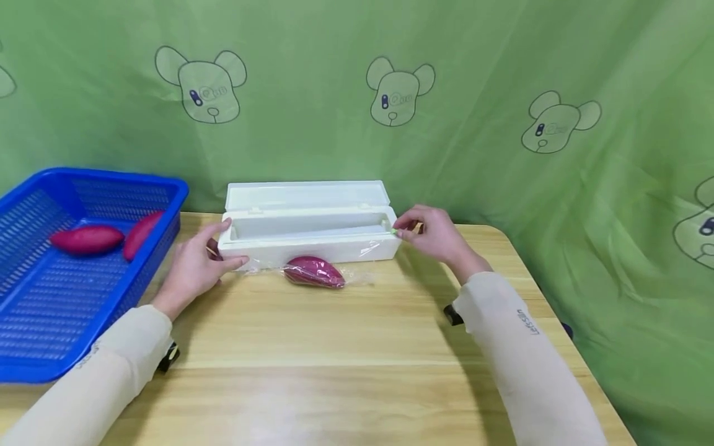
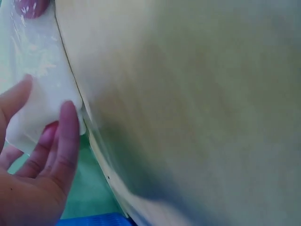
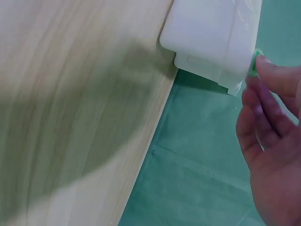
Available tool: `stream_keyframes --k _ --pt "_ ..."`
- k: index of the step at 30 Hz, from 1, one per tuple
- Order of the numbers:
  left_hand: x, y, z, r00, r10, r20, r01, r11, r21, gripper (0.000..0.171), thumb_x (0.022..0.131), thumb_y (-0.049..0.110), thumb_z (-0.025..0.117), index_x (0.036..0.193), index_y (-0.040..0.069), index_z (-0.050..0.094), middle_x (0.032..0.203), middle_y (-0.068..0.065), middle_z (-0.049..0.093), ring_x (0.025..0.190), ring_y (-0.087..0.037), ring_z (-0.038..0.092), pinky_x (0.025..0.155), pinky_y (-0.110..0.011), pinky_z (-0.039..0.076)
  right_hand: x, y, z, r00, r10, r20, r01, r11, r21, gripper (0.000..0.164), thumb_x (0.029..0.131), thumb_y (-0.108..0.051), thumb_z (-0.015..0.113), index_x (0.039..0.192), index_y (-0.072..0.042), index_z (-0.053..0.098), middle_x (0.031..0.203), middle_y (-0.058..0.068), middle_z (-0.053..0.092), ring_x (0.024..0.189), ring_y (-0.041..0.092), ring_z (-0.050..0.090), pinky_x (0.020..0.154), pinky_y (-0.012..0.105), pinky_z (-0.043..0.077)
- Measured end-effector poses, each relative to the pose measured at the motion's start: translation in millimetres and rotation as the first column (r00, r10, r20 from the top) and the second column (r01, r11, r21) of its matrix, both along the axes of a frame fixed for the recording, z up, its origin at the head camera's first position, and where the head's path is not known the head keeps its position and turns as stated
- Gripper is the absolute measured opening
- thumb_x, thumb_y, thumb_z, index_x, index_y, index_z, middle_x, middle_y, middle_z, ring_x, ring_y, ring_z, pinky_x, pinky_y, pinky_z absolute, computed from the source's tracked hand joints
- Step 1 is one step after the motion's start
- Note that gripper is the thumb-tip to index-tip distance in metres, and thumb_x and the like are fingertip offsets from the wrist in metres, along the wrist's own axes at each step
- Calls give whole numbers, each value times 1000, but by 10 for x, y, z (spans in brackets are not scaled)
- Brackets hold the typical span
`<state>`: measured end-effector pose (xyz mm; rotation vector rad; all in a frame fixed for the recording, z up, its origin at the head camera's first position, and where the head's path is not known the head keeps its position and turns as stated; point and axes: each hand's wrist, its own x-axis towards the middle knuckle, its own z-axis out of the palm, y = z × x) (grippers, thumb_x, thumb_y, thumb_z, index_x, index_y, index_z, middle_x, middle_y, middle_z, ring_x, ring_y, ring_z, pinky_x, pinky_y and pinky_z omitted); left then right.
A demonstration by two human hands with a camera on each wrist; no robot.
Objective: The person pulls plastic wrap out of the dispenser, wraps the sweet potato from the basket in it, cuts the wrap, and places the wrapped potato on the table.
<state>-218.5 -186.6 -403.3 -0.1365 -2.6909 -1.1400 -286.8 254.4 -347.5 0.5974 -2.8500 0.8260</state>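
So you've got a long, narrow white plastic box (image 1: 268,254) sitting crossways near the far edge of the table, its flat white lid (image 1: 307,195) flipped back behind the trough. Right in front of it, around the middle, there's a plump, tapered magenta root vegetable (image 1: 314,272) (looks like a sweet potato) with shiny clear plastic film (image 1: 361,279) around it, and that film also spreads over the box's front wall. Your left hand (image 1: 195,266) has the box's left end between thumb and fingers, thumb lying along the front, so that grip is a spread one around the corner. Your right hand (image 1: 437,235) is at the other end, thumb and index finger pinching a small bright green plastic tab (image 3: 254,66) right at the box's edge; the right wrist view shows that pinch nicely. Off to your left is a blue plastic mesh basket (image 1: 50,310) with two more bare magenta roots inside, one lying crossways (image 1: 87,240) and one tilted against the right wall (image 1: 141,235). Everything's on a light wood-grain table (image 1: 334,347), and behind it hangs a green cloth (image 1: 474,74) printed with outlined round-eared animal heads. You're in cream sleeves (image 1: 519,353), with a little black piece (image 1: 453,314) showing under each cuff.
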Motion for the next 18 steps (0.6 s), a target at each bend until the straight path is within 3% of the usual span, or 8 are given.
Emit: stream_keyframes --k 5,8,10,13,18 --pt "10 33 -5 1000 -18 25 19 999 -51 91 90 24 90 164 5 41 96 -22 73 85 -31 70 74 -34 53 205 -98 -52 995 -13 -103 15 1000 14 27 91 -14 81 115 -6 73 113 11 70 107 28 61 91 43 53" --pt "8 41 18 999 -29 31 31 998 -60 93 90 24 90 165 5 38 100 -24 73 89 -32 71 76 -35 53 357 -208 -95 989 35 -145 -27 998 55 31 90 -17 84 117 -7 72 114 9 70 110 28 62 92 44 55" --pt "12 38 31 999 -33 34 35 997 -67 93 91 25 89 166 5 37 104 -26 73 92 -34 71 78 -38 55 418 -291 -125 981 77 -177 -60 993 99 34 90 -19 86 120 -8 73 117 9 71 113 28 63 101 47 56" --pt "37 34 38 999 -35 33 38 996 -81 94 92 26 88 167 5 34 118 -29 70 95 -36 70 83 -46 57 444 -402 -173 965 127 -231 -89 982 166 38 91 -20 87 125 -8 73 119 9 72 115 28 64 107 48 55" --pt "84 61 46 999 -6 33 9 997 -80 94 93 25 87 167 6 32 132 -29 55 101 -39 65 84 -49 54 447 -503 -234 961 131 -242 -76 972 224 39 92 -20 87 126 -8 72 113 8 71 106 26 66 96 43 58"
